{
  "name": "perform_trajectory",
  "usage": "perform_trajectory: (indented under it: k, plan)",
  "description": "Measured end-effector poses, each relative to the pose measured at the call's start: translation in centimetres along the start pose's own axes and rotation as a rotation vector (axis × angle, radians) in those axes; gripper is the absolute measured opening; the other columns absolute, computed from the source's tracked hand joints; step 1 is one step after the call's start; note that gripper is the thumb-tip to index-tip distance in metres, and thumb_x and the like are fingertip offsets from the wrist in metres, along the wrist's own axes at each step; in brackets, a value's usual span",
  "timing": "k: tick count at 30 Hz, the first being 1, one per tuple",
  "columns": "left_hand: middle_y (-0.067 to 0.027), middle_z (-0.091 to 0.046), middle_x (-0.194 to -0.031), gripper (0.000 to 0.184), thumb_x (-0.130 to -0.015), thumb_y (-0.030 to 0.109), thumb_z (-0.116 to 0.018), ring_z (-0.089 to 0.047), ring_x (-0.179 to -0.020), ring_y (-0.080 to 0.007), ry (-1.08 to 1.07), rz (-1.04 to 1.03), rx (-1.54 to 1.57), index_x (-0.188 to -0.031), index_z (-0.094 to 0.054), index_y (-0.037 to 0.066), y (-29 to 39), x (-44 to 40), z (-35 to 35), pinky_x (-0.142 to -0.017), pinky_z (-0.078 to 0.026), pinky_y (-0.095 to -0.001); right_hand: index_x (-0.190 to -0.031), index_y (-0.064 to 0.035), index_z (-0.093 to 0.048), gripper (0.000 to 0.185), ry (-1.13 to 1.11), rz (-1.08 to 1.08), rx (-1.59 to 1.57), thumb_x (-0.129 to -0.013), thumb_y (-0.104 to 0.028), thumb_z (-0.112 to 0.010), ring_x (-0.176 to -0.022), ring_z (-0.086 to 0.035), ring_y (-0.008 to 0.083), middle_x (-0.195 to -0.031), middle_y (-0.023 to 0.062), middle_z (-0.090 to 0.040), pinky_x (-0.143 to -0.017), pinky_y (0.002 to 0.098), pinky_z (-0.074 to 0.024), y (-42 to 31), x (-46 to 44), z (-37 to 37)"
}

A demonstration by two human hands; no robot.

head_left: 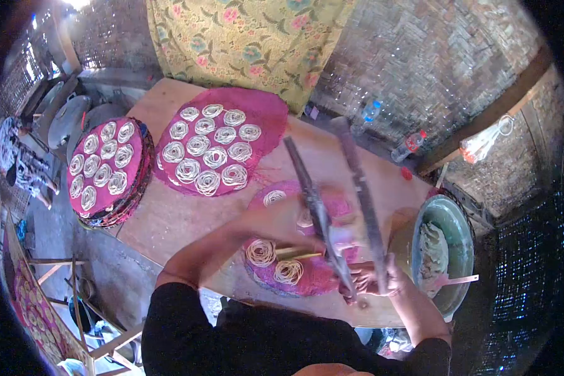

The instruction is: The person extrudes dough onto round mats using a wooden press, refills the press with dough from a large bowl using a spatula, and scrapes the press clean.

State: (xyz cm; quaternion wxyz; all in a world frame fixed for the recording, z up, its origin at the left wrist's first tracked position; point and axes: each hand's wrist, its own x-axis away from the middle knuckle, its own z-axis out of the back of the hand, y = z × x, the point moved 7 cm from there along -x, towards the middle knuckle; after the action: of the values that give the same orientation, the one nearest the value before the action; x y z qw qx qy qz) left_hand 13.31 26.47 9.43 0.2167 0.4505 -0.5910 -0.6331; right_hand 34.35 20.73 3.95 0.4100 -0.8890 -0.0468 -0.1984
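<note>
Two long dark bars (359,182), blurred by motion, slant across the middle of the table. I cannot make out whether they belong to one tool. Around their lower ends, my right hand (371,279) is closed. My left arm reaches in from the left, and my left hand (332,210) is a smear near the bars, its fingers unreadable. Beneath both hands lies a pink round cloth mat (323,282) with coiled nests of pale strands, among them a noodle nest (288,272) near the front. A yellowish stick-like piece (299,252) shows beside it.
Another pink mat (271,135) with several nests lies farther back, and a stack of round trays (109,169) stands at left. A green basin (460,225) with pale dough (433,250) and a pink spatula (457,280) is at right. Bottles (409,146) stand behind.
</note>
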Motion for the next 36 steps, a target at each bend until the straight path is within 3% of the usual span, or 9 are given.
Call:
perform_trajectory:
  k: [3,7,8,10,13,17,23,24,36]
  plan:
    - [-0.0150,-0.046,-0.130,0.085,-0.080,0.055,-0.059,-0.053,-0.110,-0.0285,0.212,-0.241,0.855,-0.140,-0.027,0.005,6.2,-4.7,3.9,-0.097,-0.041,-0.0416,-0.136,0.0057,-0.032,0.110,-0.143,0.078,-0.196,-0.071,-0.082,-0.041,-0.103,-0.058,0.0347,-0.117,0.0245,-0.055,-0.095,0.0451,-0.0413,-0.7,-0.9,0.6]
    - [-0.0153,-0.055,-0.114,0.078,-0.088,0.065,-0.035,-0.053,-0.108,-0.0312,0.117,-0.239,0.715,-0.130,-0.040,0.000,5.6,-11.3,8.7,-0.098,-0.039,-0.0474,-0.132,0.0104,-0.035,0.115,0.012,0.105,-0.343,-0.070,-0.086,-0.034,-0.099,-0.060,0.0354,-0.114,0.0270,-0.056,-0.090,0.0467,-0.0443,-4.4,0.5,3.9]
    - [-0.0153,-0.055,-0.114,0.078,-0.088,0.065,-0.035,-0.053,-0.108,-0.0312,0.123,-0.239,0.722,-0.130,-0.040,0.000,4.0,-12.8,10.6,-0.098,-0.039,-0.0474,-0.130,0.0103,-0.039,0.109,0.256,0.112,-0.293,-0.074,-0.083,-0.031,-0.093,-0.061,0.0357,-0.105,0.0265,-0.059,-0.086,0.0475,-0.0470,-5.6,1.1,6.7]
    - [-0.0142,-0.060,-0.095,0.065,-0.088,0.062,-0.038,-0.059,-0.090,-0.0311,0.132,-0.195,1.096,-0.108,-0.055,0.002,-2.0,-15.3,14.1,-0.084,-0.046,-0.0460,-0.128,0.0095,-0.041,0.103,0.333,0.058,-0.148,-0.077,-0.080,-0.031,-0.087,-0.063,0.0341,-0.099,0.0249,-0.061,-0.081,0.0459,-0.0495,-8.8,-0.5,9.2]
    - [-0.0112,-0.058,-0.087,0.062,-0.088,0.064,-0.035,-0.057,-0.084,-0.0292,0.373,-0.220,1.230,-0.096,-0.054,0.006,-11.7,-16.1,19.0,-0.081,-0.046,-0.0429,-0.123,0.0069,-0.045,0.090,0.503,-0.054,0.003,-0.084,-0.073,-0.031,-0.075,-0.064,0.0299,-0.089,0.0213,-0.063,-0.069,0.0413,-0.0535,-10.0,-3.2,13.5]
    - [-0.0086,-0.055,-0.080,0.060,-0.088,0.063,-0.034,-0.055,-0.081,-0.0268,0.406,-0.336,1.299,-0.092,-0.053,0.007,-18.5,-14.0,22.0,-0.078,-0.045,-0.0416,-0.113,0.0005,-0.051,0.072,0.696,-0.130,0.146,-0.089,-0.065,-0.035,-0.058,-0.063,0.0235,-0.079,0.0158,-0.063,-0.051,0.0329,-0.0536,-10.4,-7.1,13.8]
    - [-0.0066,-0.054,-0.076,0.055,-0.090,0.061,-0.034,-0.054,-0.073,-0.0247,0.574,-0.335,1.311,-0.086,-0.054,0.011,-18.4,-13.3,21.2,-0.076,-0.046,-0.0410,-0.104,-0.0023,-0.055,0.072,0.756,-0.186,0.239,-0.085,-0.070,-0.039,-0.053,-0.060,0.0201,-0.069,0.0096,-0.060,-0.047,0.0313,-0.0513,-11.8,-6.0,14.1]
    - [-0.0048,-0.053,-0.074,0.054,-0.090,0.061,-0.033,-0.054,-0.072,-0.0232,0.402,-0.464,1.395,-0.085,-0.053,0.011,-17.3,-14.0,21.5,-0.074,-0.045,-0.0389,-0.103,-0.0019,-0.056,0.073,0.771,-0.196,0.304,-0.085,-0.070,-0.038,-0.053,-0.060,0.0193,-0.068,0.0090,-0.060,-0.046,0.0306,-0.0501,-12.7,-5.7,13.7]
    - [-0.0030,-0.050,-0.071,0.052,-0.091,0.060,-0.031,-0.051,-0.069,-0.0216,0.487,-0.455,1.328,-0.081,-0.051,0.013,-13.3,-13.5,21.0,-0.071,-0.043,-0.0403,-0.084,-0.0027,-0.059,0.070,0.818,-0.201,0.462,-0.087,-0.068,-0.036,-0.047,-0.057,0.0163,-0.061,0.0069,-0.058,-0.041,0.0286,-0.0454,-14.5,-4.1,10.7]
